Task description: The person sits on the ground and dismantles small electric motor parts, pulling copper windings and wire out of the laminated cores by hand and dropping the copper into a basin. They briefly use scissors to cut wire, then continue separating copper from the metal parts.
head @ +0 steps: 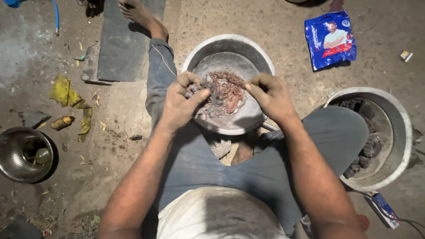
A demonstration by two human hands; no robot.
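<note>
I sit on the ground with a round metal basin [230,44] between my legs. It holds a heap of reddish-brown wire strands [228,90] and some dark grey bits. My left hand [181,104] is closed around a dark grey lump with wire on it, over the basin's left side. My right hand [270,95] hovers over the right side with thumb and fingers pinched on a thin strand that runs towards the left hand.
A second metal basin [398,128] with dark coiled parts stands at right, by my knee. A steel bowl [24,155] sits at left. A blue packet [330,40], a grey slab [121,40], yellow leaf scraps [66,93] and a small box [383,208] lie on the dirt.
</note>
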